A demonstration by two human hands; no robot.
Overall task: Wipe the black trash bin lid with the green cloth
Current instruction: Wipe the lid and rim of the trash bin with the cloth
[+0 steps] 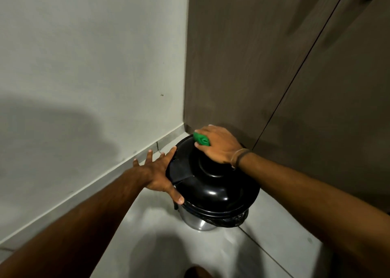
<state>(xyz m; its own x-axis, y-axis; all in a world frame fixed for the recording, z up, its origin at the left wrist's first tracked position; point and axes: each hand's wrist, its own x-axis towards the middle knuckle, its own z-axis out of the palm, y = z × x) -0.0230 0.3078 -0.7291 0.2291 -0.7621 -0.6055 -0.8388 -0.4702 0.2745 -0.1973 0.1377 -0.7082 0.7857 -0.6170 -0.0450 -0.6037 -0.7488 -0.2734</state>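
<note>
The black lid [213,185] sits on a shiny metal bin [195,219] on the pale floor [274,246], in the corner between the white wall [84,67] and the brown cabinet [242,56]. My right hand [219,146] presses the green cloth [201,139] on the far side of the lid, fingers closed over it. My left hand [158,172] is spread open, holding nothing, its thumb and palm against the lid's left edge.

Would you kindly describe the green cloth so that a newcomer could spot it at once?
Find the floor corner where the pale wall meets the brown cabinet; a bin with a glossy black lid stands there. On the lid's far edge, under the right hand, sits the green cloth, the only brightly coloured thing around.
</note>
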